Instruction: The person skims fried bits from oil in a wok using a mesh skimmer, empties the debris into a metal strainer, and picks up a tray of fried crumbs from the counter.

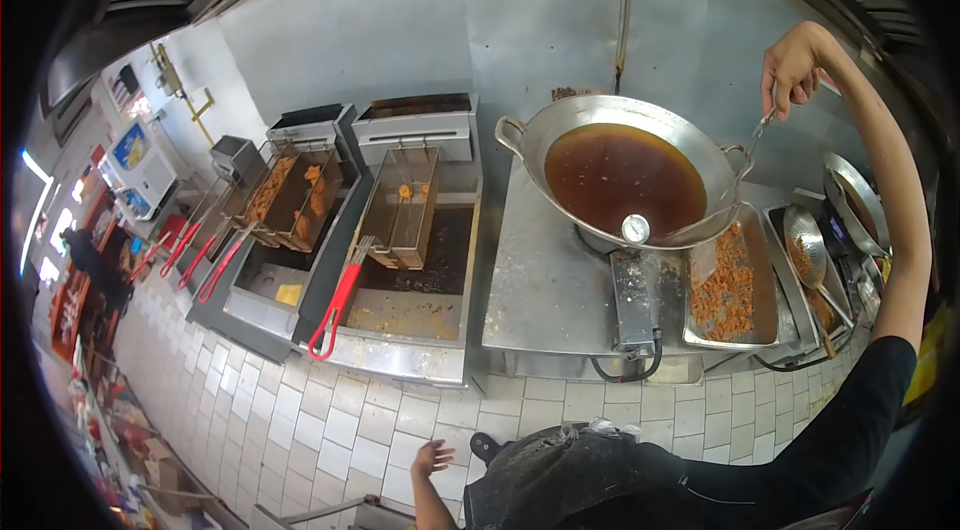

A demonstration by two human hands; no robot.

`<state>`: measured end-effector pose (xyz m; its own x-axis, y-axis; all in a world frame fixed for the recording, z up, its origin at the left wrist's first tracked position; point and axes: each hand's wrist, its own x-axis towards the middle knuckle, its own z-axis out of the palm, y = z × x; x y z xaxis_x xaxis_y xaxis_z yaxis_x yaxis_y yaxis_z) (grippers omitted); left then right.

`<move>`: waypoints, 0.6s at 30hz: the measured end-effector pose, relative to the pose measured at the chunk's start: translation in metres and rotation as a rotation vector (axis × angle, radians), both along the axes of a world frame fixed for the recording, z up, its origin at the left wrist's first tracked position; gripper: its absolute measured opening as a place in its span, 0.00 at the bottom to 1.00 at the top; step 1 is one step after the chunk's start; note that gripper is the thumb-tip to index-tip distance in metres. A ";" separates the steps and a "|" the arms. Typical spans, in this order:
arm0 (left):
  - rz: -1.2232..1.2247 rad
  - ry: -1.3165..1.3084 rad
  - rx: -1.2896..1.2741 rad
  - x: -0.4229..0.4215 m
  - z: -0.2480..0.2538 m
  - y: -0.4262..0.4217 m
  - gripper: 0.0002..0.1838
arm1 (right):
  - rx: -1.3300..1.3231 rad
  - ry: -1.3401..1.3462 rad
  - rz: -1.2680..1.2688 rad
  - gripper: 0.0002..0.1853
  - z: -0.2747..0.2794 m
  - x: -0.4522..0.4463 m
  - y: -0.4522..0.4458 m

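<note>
1. I see wire baskets (398, 235) with red handles, holding browned, crusty pieces (318, 192).
2. My left hand (432, 457) is open, empty, over glossy tiles (370, 445).
3. The round metal wok (718, 165) of dark-brown liquid (625, 170) sits above the surface (530, 300).
4. A rectangular tray (763, 280) holds orange-brown crumbs (722, 295).
5. My right hand (790, 80) pinches a metal handle (762, 125) by the wok's rim; I judge this needs steadiness.

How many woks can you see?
2 visible: the large wok holding brown liquid, right of the fryers, and another wok at far right; others may be hidden.
</note>
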<state>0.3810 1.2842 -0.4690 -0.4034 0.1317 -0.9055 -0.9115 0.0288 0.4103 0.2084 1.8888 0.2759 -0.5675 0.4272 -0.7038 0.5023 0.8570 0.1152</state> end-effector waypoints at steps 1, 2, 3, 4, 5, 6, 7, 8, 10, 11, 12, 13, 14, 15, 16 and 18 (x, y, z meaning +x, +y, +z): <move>-0.095 -0.013 -0.055 0.017 -0.006 0.008 0.20 | -0.035 -0.028 -0.002 0.12 -0.007 -0.009 0.007; -0.192 -0.026 -0.108 0.033 -0.012 0.015 0.20 | -0.068 -0.056 -0.005 0.12 -0.015 -0.018 0.014; -0.261 -0.075 -0.117 0.046 -0.017 0.021 0.20 | -0.102 -0.083 -0.011 0.12 -0.023 -0.024 0.018; -0.256 -0.091 -0.084 0.061 -0.019 0.022 0.20 | -0.135 -0.075 -0.003 0.11 -0.032 -0.030 0.022; -0.204 0.009 -0.059 0.087 -0.036 0.018 0.20 | -0.166 -0.064 0.003 0.10 -0.041 -0.034 0.026; -0.154 0.110 -0.033 0.106 -0.048 0.017 0.19 | -0.197 -0.051 0.006 0.10 -0.048 -0.037 0.029; -0.176 0.091 -0.075 0.109 -0.046 0.020 0.19 | -0.205 -0.013 0.008 0.10 -0.054 -0.040 0.032; -0.199 0.070 -0.118 0.116 -0.044 0.021 0.20 | -0.214 0.023 0.010 0.10 -0.061 -0.041 0.035; -0.250 0.028 -0.210 0.132 -0.037 0.016 0.20 | -0.231 0.091 0.012 0.10 -0.076 -0.042 0.036; -0.276 0.009 -0.255 0.137 -0.033 0.014 0.20 | -0.236 0.125 0.014 0.10 -0.083 -0.041 0.033; -0.196 -0.061 -0.249 0.135 -0.033 0.013 0.19 | -0.241 0.157 0.015 0.11 -0.090 -0.040 0.031; -0.114 -0.129 -0.246 0.134 -0.033 0.011 0.19 | -0.231 0.196 0.018 0.11 -0.098 -0.040 0.031; -0.148 -0.044 -0.236 0.130 -0.035 0.010 0.18 | -0.220 0.236 0.020 0.12 -0.106 -0.041 0.031; -0.180 0.041 -0.225 0.128 -0.037 0.008 0.17 | -0.208 0.274 0.024 0.12 -0.115 -0.042 0.032; -0.211 0.126 -0.213 0.125 -0.037 0.006 0.16 | -0.204 0.303 0.026 0.12 -0.124 -0.043 0.033; -0.211 0.123 -0.238 0.102 -0.035 0.010 0.14 | -0.194 0.364 0.034 0.13 -0.141 -0.043 0.032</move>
<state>0.4825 1.2938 -0.5042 -0.4983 0.0149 -0.8669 -0.8192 0.3193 0.4764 0.1652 1.9204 0.1344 -0.8060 0.2827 -0.5201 0.4510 0.8623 -0.2301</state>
